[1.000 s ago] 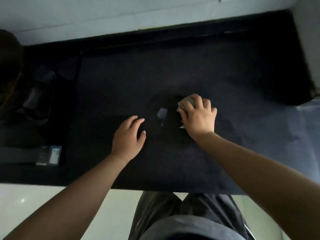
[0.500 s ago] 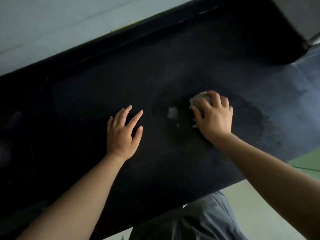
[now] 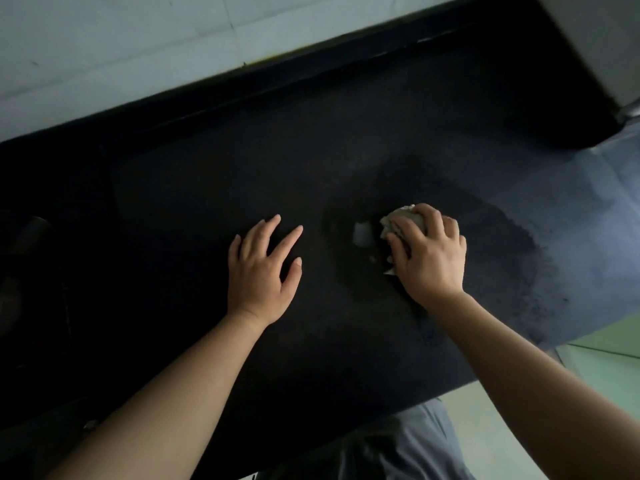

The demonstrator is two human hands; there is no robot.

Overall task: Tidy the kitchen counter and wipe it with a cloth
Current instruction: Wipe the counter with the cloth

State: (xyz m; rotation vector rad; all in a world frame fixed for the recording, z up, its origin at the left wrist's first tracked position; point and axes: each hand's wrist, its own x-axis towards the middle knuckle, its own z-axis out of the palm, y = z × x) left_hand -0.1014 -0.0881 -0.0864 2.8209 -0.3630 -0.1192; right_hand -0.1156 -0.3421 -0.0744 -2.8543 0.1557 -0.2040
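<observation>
Right hand (image 3: 429, 258) fingers (image 3: 401, 244) curling round crumpled cloth (image 3: 401, 218), pressing it on dark surface (image 3: 207, 188); left hand (image 3: 263, 271) fingers (image 3: 267, 233) lying spread, holding nothing; damp patch (image 3: 502, 258) showing around right fingers, wiping seemingly midway, stretch beyond left fingers likely remaining

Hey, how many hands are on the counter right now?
2. The left hand rests, fingers spread, on the dark matte kitchen counter near its middle; the right hand, further right, grips a crumpled pale grey cloth against it.
</observation>
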